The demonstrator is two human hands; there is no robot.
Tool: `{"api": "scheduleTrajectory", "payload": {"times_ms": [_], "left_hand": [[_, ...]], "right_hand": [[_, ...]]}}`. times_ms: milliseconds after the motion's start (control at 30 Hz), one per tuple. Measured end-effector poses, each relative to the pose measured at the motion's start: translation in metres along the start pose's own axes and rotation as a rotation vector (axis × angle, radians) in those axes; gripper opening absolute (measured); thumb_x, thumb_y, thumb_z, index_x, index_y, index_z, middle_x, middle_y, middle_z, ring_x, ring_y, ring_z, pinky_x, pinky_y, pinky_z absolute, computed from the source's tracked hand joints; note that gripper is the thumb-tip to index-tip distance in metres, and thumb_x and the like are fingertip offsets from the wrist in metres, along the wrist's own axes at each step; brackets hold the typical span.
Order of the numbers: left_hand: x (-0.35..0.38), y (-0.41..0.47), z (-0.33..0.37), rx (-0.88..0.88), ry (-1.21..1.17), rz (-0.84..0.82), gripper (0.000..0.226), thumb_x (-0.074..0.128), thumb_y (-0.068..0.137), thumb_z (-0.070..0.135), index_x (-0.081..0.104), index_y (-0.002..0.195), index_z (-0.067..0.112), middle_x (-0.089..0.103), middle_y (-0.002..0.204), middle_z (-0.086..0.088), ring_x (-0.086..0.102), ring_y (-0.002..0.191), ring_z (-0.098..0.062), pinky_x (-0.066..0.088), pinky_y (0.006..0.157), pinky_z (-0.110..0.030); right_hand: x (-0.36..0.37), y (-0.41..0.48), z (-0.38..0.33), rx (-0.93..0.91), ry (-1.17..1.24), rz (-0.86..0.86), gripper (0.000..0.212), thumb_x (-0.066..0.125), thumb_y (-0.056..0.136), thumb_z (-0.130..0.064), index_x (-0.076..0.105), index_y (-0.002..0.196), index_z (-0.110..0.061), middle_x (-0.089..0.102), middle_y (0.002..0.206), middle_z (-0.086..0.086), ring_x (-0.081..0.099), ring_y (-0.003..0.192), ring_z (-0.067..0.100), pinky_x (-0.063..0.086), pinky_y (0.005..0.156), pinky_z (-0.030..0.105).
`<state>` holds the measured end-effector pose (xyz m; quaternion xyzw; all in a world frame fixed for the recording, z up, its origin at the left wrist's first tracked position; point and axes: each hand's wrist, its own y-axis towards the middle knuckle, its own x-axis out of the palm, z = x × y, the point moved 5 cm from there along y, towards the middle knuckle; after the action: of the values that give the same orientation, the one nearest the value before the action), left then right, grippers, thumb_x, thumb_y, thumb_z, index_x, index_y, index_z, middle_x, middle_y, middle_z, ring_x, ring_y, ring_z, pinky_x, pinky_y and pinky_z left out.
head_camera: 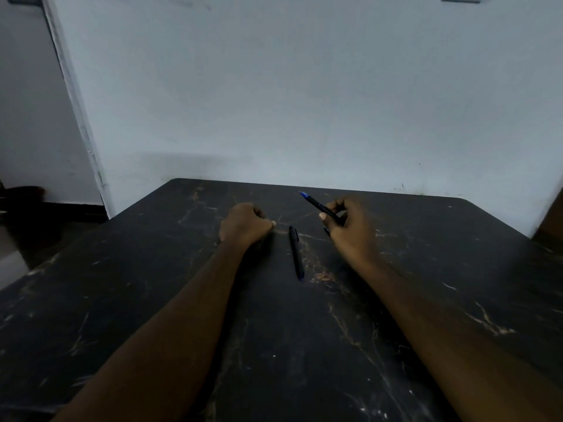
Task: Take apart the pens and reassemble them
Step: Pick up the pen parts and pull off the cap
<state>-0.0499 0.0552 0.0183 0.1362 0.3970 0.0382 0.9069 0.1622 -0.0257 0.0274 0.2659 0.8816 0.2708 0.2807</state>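
A dark pen (296, 252) lies on the black table (152, 300) between my two hands, its clip end pointing away from me. My right hand (350, 226) holds a second dark pen with a blue end (313, 204); that end sticks out up and to the left, above the table. My left hand (245, 223) rests on the table as a closed fist, just left of the lying pen and not touching it. I cannot see anything inside the fist.
The scratched table's far edge (304, 185) meets a pale wall (304, 102). A white door frame (76, 102) runs down the left side, with dark floor beyond the table's left edge. A dark object (551, 220) shows at the right border.
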Motion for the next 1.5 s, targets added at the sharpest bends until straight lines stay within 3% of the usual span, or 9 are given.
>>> {"api": "scheduleTrajectory", "payload": {"times_ms": [133,300,467,567,667,800,933,1167,1500], "left_hand": [[0.003,-0.001,0.003,0.016,-0.047,0.016,0.022,0.073,0.078,0.018,0.072,0.100,0.018,0.072,0.101,0.000,0.065,0.094,-0.016,0.051,0.083,-0.028],[0.006,0.001,0.007,0.064,-0.043,0.044,0.037,0.071,0.082,0.013,0.067,0.119,0.011,0.072,0.114,-0.004,0.065,0.103,-0.015,0.044,0.087,-0.023],[0.009,0.003,0.012,0.047,-0.149,0.059,0.042,0.059,0.094,0.012,0.053,0.135,0.003,0.060,0.133,-0.013,0.057,0.120,-0.025,0.044,0.104,-0.036],[0.010,0.003,0.013,-0.084,-0.449,0.052,0.030,0.054,0.098,0.011,0.056,0.127,0.005,0.061,0.125,-0.012,0.061,0.107,-0.022,0.052,0.092,-0.035],[0.015,0.000,0.018,-0.249,-1.045,-0.027,0.014,0.052,0.098,0.005,0.059,0.110,0.004,0.063,0.107,-0.013,0.064,0.088,-0.017,0.055,0.073,-0.026],[0.016,-0.003,0.026,-0.221,-1.431,-0.115,0.008,0.052,0.098,0.007,0.059,0.095,0.005,0.066,0.093,-0.014,0.068,0.087,-0.022,0.056,0.085,-0.034],[0.018,-0.004,0.031,-0.163,-1.500,-0.138,0.008,0.053,0.098,0.010,0.058,0.099,0.004,0.070,0.094,-0.016,0.073,0.081,-0.022,0.061,0.075,-0.030],[0.020,-0.006,0.035,-0.095,-1.475,-0.165,0.009,0.055,0.096,0.010,0.059,0.100,0.003,0.069,0.099,-0.018,0.073,0.083,-0.023,0.061,0.072,-0.031],[0.024,-0.005,0.037,-0.071,-1.455,-0.181,0.006,0.056,0.096,0.008,0.060,0.100,0.005,0.073,0.092,-0.013,0.074,0.079,-0.021,0.059,0.066,-0.027]], "right_hand": [[-0.001,0.000,0.001,-0.003,-0.013,0.005,0.013,0.070,0.081,-0.022,0.058,0.084,-0.023,0.061,0.085,-0.008,0.057,0.077,0.011,0.040,0.062,0.026],[-0.001,0.001,-0.001,-0.029,-0.019,0.005,0.013,0.071,0.081,-0.020,0.058,0.084,-0.023,0.061,0.088,-0.005,0.057,0.080,0.013,0.044,0.065,0.029],[0.001,0.001,0.002,-0.014,-0.007,-0.015,0.015,0.071,0.082,-0.021,0.057,0.086,-0.026,0.060,0.088,-0.007,0.056,0.077,0.008,0.043,0.064,0.027],[0.001,0.001,0.001,-0.023,0.004,-0.017,0.012,0.069,0.084,-0.021,0.058,0.087,-0.024,0.059,0.086,-0.008,0.057,0.076,0.010,0.046,0.064,0.029],[0.001,0.001,-0.001,-0.036,0.004,-0.013,0.006,0.065,0.087,-0.022,0.061,0.091,-0.023,0.060,0.086,-0.007,0.059,0.078,0.014,0.047,0.064,0.031],[0.000,0.000,-0.004,-0.067,-0.049,0.014,0.011,0.065,0.088,-0.021,0.069,0.097,-0.016,0.061,0.087,-0.006,0.058,0.081,0.014,0.043,0.066,0.028],[-0.004,0.001,-0.006,-0.066,-0.097,0.021,0.014,0.067,0.087,-0.021,0.072,0.097,-0.013,0.068,0.091,0.003,0.060,0.085,0.019,0.046,0.070,0.032],[-0.006,-0.001,-0.012,-0.072,-0.151,0.012,0.015,0.068,0.086,-0.021,0.073,0.098,-0.014,0.070,0.092,0.005,0.060,0.090,0.026,0.050,0.076,0.045],[-0.006,-0.002,-0.016,-0.098,-0.147,-0.018,0.013,0.071,0.083,-0.017,0.074,0.096,-0.015,0.070,0.090,0.003,0.059,0.088,0.023,0.050,0.073,0.043]]}}
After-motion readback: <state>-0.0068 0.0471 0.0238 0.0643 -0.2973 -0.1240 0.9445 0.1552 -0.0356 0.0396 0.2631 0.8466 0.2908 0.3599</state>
